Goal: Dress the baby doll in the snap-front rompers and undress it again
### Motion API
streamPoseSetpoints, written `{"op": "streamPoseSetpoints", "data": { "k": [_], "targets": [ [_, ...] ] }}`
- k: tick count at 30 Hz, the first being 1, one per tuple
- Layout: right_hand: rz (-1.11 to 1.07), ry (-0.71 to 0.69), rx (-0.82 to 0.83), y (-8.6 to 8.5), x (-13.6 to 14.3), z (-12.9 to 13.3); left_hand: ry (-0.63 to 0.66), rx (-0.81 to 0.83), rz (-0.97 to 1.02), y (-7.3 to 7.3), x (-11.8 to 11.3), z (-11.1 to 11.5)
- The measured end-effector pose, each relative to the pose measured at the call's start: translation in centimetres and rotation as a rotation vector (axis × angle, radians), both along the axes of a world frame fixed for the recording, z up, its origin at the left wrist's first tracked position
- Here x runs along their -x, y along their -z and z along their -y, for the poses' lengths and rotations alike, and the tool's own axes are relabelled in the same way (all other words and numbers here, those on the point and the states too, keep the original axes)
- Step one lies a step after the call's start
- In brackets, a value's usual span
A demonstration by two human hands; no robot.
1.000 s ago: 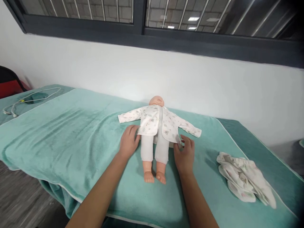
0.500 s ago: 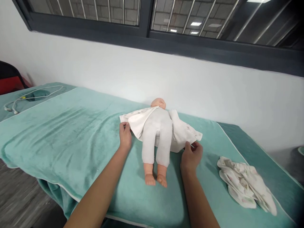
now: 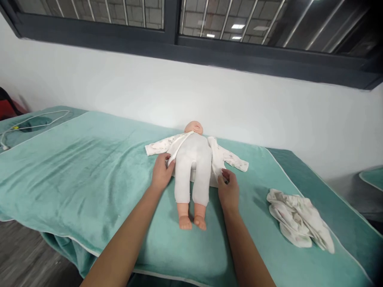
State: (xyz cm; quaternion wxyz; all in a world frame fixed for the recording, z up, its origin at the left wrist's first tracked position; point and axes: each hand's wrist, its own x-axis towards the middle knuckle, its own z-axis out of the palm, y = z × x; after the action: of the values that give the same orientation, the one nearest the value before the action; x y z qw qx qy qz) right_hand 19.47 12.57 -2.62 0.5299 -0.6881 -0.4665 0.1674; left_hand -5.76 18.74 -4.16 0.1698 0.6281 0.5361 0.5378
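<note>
The baby doll [image 3: 195, 153] lies on its back on the green bed cover [image 3: 89, 171], in the middle of the view, with the head toward the wall [image 3: 254, 103] and the bare feet toward the camera. Its body and upper legs are of white cloth. The face is seen at a steep angle, so its features are hard to make out.

A white printed baby shirt [image 3: 235, 159] lies open around the doll, the sleeves spread to both sides. Its back part is mostly hidden under the body, and whether the doll's arms are inside the sleeves, I cannot tell.

The left hand [image 3: 161, 173] pinches the edge of one front flap between thumb and fingers, beside the doll's hip. The right hand [image 3: 229, 191] has the fingers bent and pinches the lower part of the other flap; the curled fingers partly cover this grip.

To the right, apart from the doll, is a crumpled whitish garment [image 3: 299, 219] with faint print; its folds hide the shape. At the far left a white cable [image 3: 68, 111] lies on the cover, and a red and black object [image 3: 6, 107] is cut off by the picture edge. Above the wall, the barred window [image 3: 173, 24] is cut by the top edge.
</note>
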Motion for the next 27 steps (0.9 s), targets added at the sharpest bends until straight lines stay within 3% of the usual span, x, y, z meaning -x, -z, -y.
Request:
{"op": "streamPoseSetpoints", "data": {
  "k": [6,12,15,18,19,22,25,27],
  "targets": [
    [-0.027,-0.08,0.011,-0.5,0.5,1.1,-0.028,0.163,-0.07,-0.4,0.0,0.4],
    [-0.136,-0.112,-0.079,-0.9,0.0,4.0,-0.112,0.157,0.107,-0.7,0.4,0.9],
    [0.116,-0.103,-0.116,-1.9,-2.7,5.6,-0.107,0.156,0.113,-0.4,0.5,0.8],
    [0.436,-0.027,-0.148,-4.1,-7.3,7.0,-0.104,0.115,0.102,0.0,0.5,0.4],
    [0.541,0.009,-0.097,-5.0,-9.1,7.5,-0.105,0.089,0.096,0.2,0.5,0.3],
    [0.822,0.217,0.268,-7.6,-14.3,8.5,-0.111,0.004,0.07,0.3,0.5,0.2],
    [0.862,0.209,0.646,-9.6,-17.7,8.9,-0.118,-0.077,0.02,-0.2,0.4,0.8],
    [0.81,0.159,0.795,-10.5,-18.3,8.7,-0.109,-0.14,-0.029,-0.7,0.1,1.8]
  ]
}}
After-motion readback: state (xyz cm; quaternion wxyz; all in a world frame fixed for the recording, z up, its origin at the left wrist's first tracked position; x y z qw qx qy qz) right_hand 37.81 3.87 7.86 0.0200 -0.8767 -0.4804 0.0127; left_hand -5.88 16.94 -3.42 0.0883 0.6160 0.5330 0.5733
